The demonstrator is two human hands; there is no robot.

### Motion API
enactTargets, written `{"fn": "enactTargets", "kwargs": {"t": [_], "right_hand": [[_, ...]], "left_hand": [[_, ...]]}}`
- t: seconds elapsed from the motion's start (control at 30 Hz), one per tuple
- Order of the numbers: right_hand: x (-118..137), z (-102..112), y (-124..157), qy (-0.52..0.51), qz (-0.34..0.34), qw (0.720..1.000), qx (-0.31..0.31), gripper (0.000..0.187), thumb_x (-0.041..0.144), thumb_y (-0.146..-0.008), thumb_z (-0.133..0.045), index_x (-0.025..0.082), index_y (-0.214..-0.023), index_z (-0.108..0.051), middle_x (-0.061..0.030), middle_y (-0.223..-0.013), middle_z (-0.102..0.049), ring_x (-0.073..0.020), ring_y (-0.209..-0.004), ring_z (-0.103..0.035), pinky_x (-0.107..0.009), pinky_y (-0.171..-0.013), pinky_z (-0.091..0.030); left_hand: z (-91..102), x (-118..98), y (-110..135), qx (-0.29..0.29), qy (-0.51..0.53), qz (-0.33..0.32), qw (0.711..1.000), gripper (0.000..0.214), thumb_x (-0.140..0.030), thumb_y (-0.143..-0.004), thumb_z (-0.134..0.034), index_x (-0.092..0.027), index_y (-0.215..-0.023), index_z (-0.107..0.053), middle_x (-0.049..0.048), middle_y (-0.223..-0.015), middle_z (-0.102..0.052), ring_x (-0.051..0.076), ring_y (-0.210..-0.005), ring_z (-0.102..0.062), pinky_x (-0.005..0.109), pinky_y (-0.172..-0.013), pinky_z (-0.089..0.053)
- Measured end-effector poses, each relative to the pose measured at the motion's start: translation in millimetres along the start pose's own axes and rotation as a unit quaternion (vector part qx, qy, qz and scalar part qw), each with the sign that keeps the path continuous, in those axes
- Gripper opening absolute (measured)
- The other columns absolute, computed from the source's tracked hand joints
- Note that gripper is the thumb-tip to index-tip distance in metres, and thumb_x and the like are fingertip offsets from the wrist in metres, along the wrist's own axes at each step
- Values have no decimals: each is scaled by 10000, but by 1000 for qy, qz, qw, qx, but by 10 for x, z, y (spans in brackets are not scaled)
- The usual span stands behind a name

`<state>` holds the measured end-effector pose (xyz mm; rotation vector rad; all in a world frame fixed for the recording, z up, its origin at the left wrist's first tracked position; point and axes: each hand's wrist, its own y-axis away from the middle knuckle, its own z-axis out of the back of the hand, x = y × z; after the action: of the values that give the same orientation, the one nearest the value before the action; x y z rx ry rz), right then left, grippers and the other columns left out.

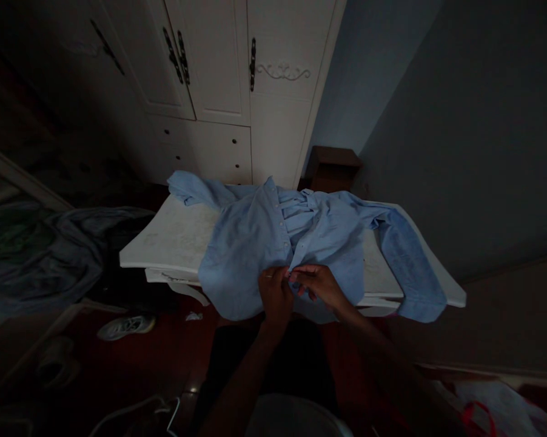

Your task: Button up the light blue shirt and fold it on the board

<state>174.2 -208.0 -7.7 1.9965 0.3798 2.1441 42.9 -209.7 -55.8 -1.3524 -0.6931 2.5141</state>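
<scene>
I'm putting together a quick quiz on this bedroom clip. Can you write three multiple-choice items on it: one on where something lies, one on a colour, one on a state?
1. Where does the light blue button-front cotton shirt lie?
A. on the white table top
B. on the dark red floor
C. hung on the wardrobe door

2. What colour is the tall panelled wardrobe behind the white table?
A. black
B. white
C. green

3. What are the left hand and right hand doing?
A. resting apart on the table
B. both pinching the shirt's front edges near the hem
C. one is lifting the shoe

Answers: 1 A, the shirt is spread across the top with sleeves hanging over its edges. 2 B, its doors and drawers are white with dark handles. 3 B, the fingers of both meet at the button strip.
</scene>
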Motion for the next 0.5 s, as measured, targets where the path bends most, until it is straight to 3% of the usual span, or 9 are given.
{"fn": "enactTargets", "kwargs": {"t": [0.17,0.37,0.5], "right_hand": [[28,-37,-12,13,-32,999,-10,283,396,-678,-702,148,-813,-689,-63,-800,-735,-98,-440,-597,-140,-283,-222],[65,-23,-42,26,-35,999,9,226,367,-688,-661,156,-769,-672,-55,-782,-733,-89,-414,-569,-149,-297,-204],[82,-13,-38,29,-31,999,10,218,356,-672,-654,154,-752,-671,-41,-743,-715,-81,-400,-546,-156,-305,-183]], "left_hand": [[-3,21,16,-3,3,-11,1000,272,-78,-851,-461,-173,-965,-689,77,-898,-693,219,-879,-601,387,-819,-467],[98,26,-14,37,19,-17,999,252,-125,-882,-478,-196,-1015,-680,72,-929,-696,206,-898,-612,380,-839,-490],[170,3,-29,0,43,-3,999,247,-246,-874,-587,-170,-1106,-621,88,-966,-691,206,-913,-626,373,-847,-508]]}}
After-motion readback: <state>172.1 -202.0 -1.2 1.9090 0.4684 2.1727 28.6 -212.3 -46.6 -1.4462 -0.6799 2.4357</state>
